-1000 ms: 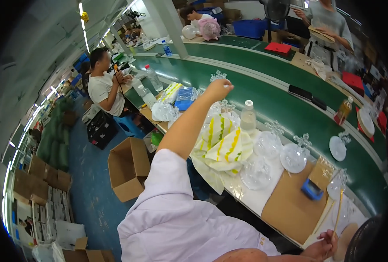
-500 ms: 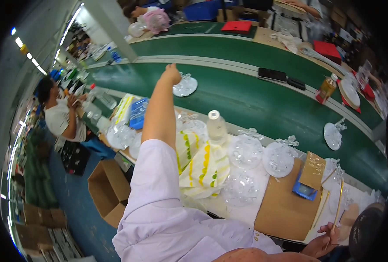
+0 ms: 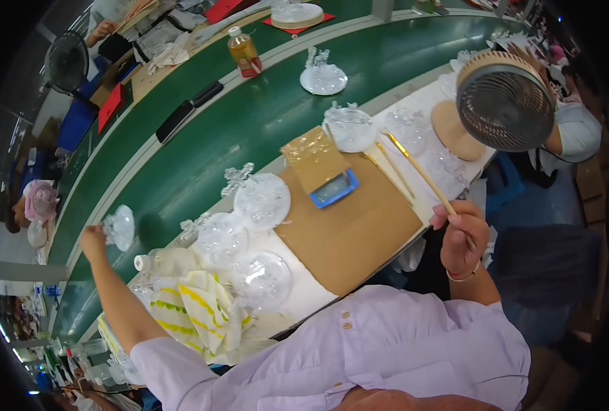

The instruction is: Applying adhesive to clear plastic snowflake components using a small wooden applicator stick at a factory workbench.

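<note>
My left arm reaches far to the left over the green belt, with my left hand point(image 3: 93, 241) closed at the edge of a clear ornament on a round white base point(image 3: 120, 228); the fingertips are partly hidden. Near the table's right front edge, my right hand point(image 3: 465, 236) grips a paintbrush point(image 3: 424, 177) by its wooden handle, its bristles pointing up and left. Below that brush lies a brown cardboard sheet point(image 3: 338, 250). On it stands a small blue tray point(image 3: 335, 190) partly covered by a cardboard flap point(image 3: 314, 159). More thin brushes point(image 3: 393, 171) lie beside the tray.
Several clear ornaments on round bases point(image 3: 262, 201) crowd the white tabletop. A yellow-patterned cloth point(image 3: 198, 312) and a clear bottle point(image 3: 167, 262) lie left. A fan point(image 3: 505, 101) stands right. Across the belt are a drink bottle point(image 3: 243, 51) and phone point(image 3: 176, 121). Other people sit around.
The view has swung to the right, so the table and belt sit further left. My right hand with the paintbrush now shows fully. My left hand stays at an ornament on the belt.
</note>
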`<move>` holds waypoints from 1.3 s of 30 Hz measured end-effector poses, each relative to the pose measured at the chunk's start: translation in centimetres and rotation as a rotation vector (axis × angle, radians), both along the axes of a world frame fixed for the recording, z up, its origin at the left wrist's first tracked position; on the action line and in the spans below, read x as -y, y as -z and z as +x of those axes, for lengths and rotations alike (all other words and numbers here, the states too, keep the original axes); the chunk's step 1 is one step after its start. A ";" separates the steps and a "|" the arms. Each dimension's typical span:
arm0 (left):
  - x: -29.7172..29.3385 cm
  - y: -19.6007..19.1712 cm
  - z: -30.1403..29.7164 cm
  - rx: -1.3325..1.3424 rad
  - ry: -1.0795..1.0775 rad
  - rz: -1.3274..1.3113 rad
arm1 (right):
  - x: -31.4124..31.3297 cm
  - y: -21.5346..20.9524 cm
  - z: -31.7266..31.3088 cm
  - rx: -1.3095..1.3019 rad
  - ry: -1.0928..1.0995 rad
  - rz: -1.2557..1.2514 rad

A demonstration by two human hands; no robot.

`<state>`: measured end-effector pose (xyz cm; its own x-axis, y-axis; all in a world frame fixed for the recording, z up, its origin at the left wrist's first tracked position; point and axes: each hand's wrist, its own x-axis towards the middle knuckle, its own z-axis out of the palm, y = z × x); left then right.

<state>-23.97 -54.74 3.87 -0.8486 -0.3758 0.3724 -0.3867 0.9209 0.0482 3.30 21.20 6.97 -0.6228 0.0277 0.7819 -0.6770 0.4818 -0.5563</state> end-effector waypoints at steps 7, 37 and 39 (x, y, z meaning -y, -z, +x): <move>-18.7 -19.3 9.7 -0.434 0.222 -0.108 | -2.4 1.3 2.2 -0.096 -0.078 -0.170; -52.5 5.7 29.3 -0.464 0.714 0.593 | -4.9 1.8 -6.7 0.163 -0.366 -0.354; -52.4 5.8 31.7 -0.437 0.675 0.641 | -4.1 1.1 -7.4 0.075 -0.403 -0.278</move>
<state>7.72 -2.32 -1.92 -0.7952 -0.1073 0.5968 0.3717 0.6913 0.6196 -4.09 25.28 5.89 -0.6811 -0.0261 0.7318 -0.7322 0.0162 -0.6809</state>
